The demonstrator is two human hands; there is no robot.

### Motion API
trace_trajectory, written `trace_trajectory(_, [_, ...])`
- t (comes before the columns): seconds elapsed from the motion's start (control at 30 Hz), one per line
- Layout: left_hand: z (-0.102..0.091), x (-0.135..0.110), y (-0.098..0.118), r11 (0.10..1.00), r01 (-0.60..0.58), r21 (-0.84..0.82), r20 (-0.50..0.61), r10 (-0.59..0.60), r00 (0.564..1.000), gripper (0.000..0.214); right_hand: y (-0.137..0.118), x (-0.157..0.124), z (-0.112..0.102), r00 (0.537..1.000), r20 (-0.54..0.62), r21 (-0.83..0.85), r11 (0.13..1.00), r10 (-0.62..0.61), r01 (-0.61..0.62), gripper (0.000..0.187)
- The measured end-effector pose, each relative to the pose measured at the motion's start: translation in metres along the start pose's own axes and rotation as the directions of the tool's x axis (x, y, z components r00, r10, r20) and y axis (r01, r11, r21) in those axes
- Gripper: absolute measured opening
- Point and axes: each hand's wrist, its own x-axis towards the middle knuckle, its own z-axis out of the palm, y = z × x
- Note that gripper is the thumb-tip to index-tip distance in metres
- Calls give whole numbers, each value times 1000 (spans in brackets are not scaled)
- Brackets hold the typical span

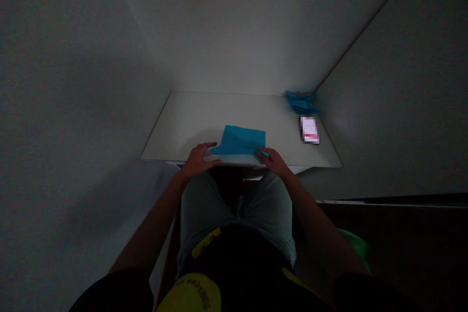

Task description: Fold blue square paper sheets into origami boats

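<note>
A blue sheet of paper, partly folded, lies near the front edge of a small white table. My left hand rests flat on the table at the sheet's lower left corner, fingers stretched toward it. My right hand is at the sheet's lower right corner, with its fingers pinched on the paper's edge. The room is dim and finger detail is faint.
A phone with a lit screen lies at the table's right side. Behind it in the back right corner sits a pile of folded blue paper. White walls close in the table on the left, back and right. My knees are under the front edge.
</note>
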Motion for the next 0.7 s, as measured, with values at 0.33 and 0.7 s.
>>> trace_trajectory(0.33, [69, 46, 15, 976, 207, 62, -64, -203, 977, 40, 2, 3, 8, 955, -211, 208, 964, 210, -166, 71])
trace_trajectory(0.7, [72, 43, 21, 969, 83, 232, -158, -47, 986, 51, 0, 0, 15, 991, -62, -332, 939, -120, 93, 51])
